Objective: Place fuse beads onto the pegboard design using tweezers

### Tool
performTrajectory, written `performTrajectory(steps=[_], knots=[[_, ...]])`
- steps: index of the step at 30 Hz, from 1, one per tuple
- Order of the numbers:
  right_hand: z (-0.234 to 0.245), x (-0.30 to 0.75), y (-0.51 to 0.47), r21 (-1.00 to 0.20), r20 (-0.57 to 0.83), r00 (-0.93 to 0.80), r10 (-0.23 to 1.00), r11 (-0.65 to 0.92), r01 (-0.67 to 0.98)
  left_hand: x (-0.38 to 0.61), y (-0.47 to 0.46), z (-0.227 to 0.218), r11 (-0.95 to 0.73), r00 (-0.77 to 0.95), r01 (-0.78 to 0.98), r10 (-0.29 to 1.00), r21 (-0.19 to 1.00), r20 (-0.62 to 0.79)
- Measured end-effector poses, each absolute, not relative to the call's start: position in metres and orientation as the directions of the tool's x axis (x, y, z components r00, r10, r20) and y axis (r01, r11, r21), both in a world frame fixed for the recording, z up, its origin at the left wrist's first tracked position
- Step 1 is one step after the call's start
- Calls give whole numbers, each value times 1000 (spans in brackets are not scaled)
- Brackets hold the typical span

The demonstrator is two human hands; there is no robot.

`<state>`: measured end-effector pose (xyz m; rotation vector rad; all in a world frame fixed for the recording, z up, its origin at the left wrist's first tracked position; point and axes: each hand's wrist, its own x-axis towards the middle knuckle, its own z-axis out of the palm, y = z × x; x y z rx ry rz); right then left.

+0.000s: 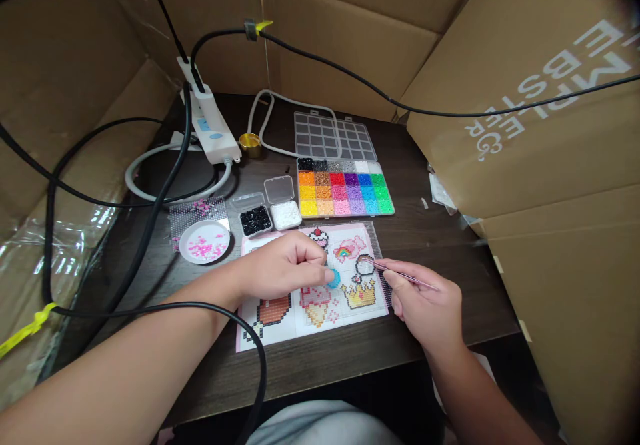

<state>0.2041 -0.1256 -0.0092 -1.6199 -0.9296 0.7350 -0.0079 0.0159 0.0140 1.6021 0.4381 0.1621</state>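
A pattern sheet with bead pictures lies on the dark table, under a clear pegboard. My left hand rests on the sheet, fingers curled, pinching a small blue piece. My right hand grips thin metal tweezers, whose tip touches the pegboard near a black bead outline above the yellow crown picture.
A bead box of many colours stands behind the sheet with its lid open. Small boxes of black beads and white beads sit left of it. A white dish holds pink beads. Black cables, a power strip and cardboard walls surround the table.
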Motion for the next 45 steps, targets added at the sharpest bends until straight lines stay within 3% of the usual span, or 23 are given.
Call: performTrajectory(steps=[9,16,20,25,30,45], knots=[[-10,207,-127,-979,-35,528,848,-135,152,-10,16,11,-15,911,175,382,984,-156],[22,223,-64,-971,171,502,848,58,232,-13,15,11,-3,900,213,390,977,-195],[32,211,-2,-984,139,381,914,86,154,-14,15,12,-2,898,215,394,977,-197],[14,184,36,-987,106,370,923,53,150,-14,14,13,26,893,221,396,975,-213],[-3,175,36,-965,185,410,893,86,248,-14,14,15,59,891,222,394,973,-227],[-9,176,35,-964,181,405,896,80,254,-15,15,12,46,900,212,381,976,-213]])
